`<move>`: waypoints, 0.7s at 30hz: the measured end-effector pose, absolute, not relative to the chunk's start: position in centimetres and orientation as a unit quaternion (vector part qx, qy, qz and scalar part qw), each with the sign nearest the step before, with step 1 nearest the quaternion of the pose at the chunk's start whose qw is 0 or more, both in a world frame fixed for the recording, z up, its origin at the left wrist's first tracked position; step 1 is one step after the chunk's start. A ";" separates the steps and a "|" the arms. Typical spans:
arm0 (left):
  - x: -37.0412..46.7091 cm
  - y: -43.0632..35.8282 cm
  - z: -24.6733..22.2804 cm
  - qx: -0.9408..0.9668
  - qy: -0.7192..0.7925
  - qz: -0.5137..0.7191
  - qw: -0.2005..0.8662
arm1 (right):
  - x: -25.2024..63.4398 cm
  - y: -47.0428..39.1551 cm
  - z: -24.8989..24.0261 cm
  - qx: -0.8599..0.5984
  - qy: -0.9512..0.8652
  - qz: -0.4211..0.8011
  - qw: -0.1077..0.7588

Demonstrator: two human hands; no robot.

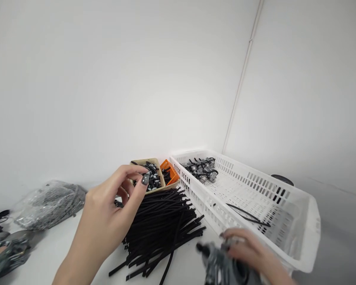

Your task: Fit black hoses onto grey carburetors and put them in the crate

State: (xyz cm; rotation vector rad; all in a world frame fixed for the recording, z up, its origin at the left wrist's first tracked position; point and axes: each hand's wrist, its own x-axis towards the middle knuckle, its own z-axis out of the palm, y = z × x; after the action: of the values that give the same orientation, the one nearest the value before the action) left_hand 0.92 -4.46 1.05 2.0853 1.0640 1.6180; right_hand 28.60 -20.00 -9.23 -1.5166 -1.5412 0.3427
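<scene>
My left hand [109, 209] is raised over the near-left side of a heap of black strips [166, 221]. Its thumb and forefinger come together in a pinch; anything between the tips is too small or hidden to make out. Behind the fingertips stands a beige tray [161, 172] of small black and silver parts. Low in the view, my right hand [249, 253] is closed around a grey object with a black knob [216, 261]. Motion blur and the lower picture edge hide what kind of object it is.
A long white slotted basket [311, 221] holds grey and black assembled pieces [203, 168] at its far end and a loose black strip [249, 215]. An orange basket [173, 174] sits beside the tray. Clear plastic bags [50, 202] lie on the left.
</scene>
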 end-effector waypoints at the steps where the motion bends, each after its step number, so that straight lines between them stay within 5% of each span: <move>1: 1.1 -4.3 1.0 0.728 0.368 0.561 0.142 | 30.1 -19.8 -7.6 -0.611 -0.629 0.124 0.465; 5: 1.6 -3.4 0.5 0.748 0.355 0.548 0.116 | 37.5 -14.7 -1.7 -0.639 -0.629 -0.005 0.444; 9: 2.3 -2.8 0.2 0.759 0.357 0.533 0.107 | 45.9 -5.0 0.4 -0.766 -0.580 -0.086 0.265; 15: 3.3 -2.0 -0.3 0.753 0.397 0.510 0.124 | 54.2 5.2 -4.5 -0.843 -0.511 -0.034 0.166; 21: 3.9 0.1 -1.0 0.753 0.420 0.488 0.137 | 57.6 9.8 -10.1 -0.835 -0.525 -0.001 0.165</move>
State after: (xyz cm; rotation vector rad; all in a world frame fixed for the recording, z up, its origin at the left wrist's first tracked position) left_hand 3.85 0.06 -1.02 2.1791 1.2164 1.4120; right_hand 57.62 9.80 -10.09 -2.3800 -1.4957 -0.0015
